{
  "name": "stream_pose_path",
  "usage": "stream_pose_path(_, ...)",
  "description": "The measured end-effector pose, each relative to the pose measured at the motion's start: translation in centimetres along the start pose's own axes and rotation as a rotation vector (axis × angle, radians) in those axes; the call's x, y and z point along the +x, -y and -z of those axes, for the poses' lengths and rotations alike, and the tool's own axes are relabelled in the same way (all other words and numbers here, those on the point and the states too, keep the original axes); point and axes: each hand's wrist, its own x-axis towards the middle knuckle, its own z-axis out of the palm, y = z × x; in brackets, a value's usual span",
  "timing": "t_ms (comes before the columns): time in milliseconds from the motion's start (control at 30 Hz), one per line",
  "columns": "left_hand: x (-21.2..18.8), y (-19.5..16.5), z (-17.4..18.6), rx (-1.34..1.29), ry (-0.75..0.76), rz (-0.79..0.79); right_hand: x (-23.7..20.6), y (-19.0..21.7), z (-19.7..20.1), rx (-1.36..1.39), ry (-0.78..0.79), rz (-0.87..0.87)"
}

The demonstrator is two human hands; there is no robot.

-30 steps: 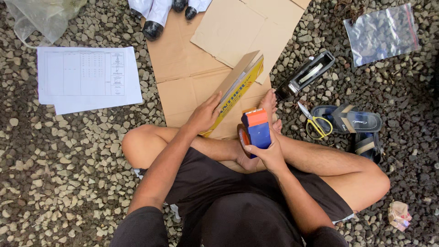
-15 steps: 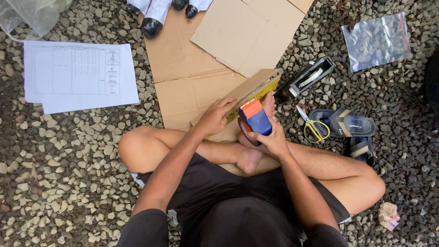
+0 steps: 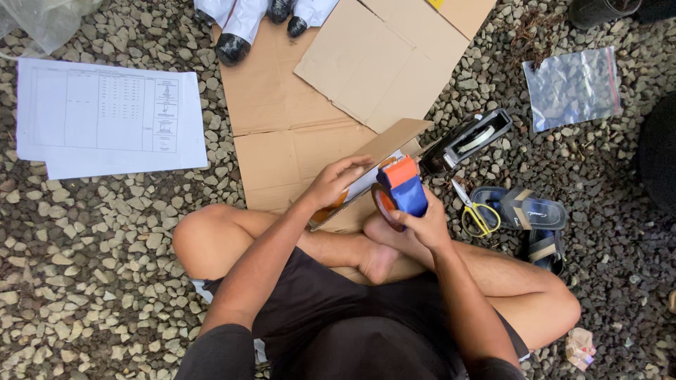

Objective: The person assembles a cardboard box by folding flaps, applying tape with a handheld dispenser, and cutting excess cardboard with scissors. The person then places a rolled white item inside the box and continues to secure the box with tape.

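Item: flat cardboard box (image 3: 373, 165), pinned by left hand (image 3: 331, 184); right hand (image 3: 421, 224) gripped tape dispenser (image 3: 400, 190) (blue, orange). Risk: box slipping, tape creasing.

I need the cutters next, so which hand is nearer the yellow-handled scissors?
Right. The right hand, holding the tape dispenser, is just beside the scissors; the left hand rests on the small box, farther away.

One camera only, worn on the head, looks almost straight down from close above onto the crossed legs (image 3: 232, 239), both forearms and the gravel (image 3: 91, 281) around; flattened cardboard (image 3: 296, 112) fills the top middle of the view.
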Motion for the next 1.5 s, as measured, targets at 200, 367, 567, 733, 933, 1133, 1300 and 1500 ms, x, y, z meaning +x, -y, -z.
stream_pose_path(200,0.8,-0.9,2.5,-0.249,0.009,0.109,-1.8,0.4,-1.4,-0.193,-0.061,0.074)
stream_pose_path(367,0.8,-0.9,2.5,-0.052,0.033,0.163,-0.8,0.7,-0.9,-0.021,-0.017,0.035)
stream_pose_path(567,1.4,-0.4,1.8,-0.246,0.071,0.256,0.6,2.0,-1.3,-0.283,0.013,0.009)
stream_pose_path(733,1.1,-0.8,2.4,-0.268,0.061,0.397,1.2,3.8,-2.1,-0.412,0.020,-0.020)
stream_pose_path(933,2.3,0.1,3.0,-0.228,0.064,0.333,1.4,5.4,-2.7,-0.439,0.040,-0.019)
stream_pose_path(1133,3.1,0.2,3.2,0.004,0.031,0.341,1.8,5.7,-2.9,-0.494,0.030,-0.070)
stream_pose_path(1300,3.1,0.1,2.5,0.079,-0.020,0.225,1.9,6.6,-3.4,-0.518,0.014,-0.107)
stream_pose_path(1500,3.1,0.5,2.2,0.146,-0.187,0.282,0.9,7.5,-3.3,-0.411,0.035,-0.371)
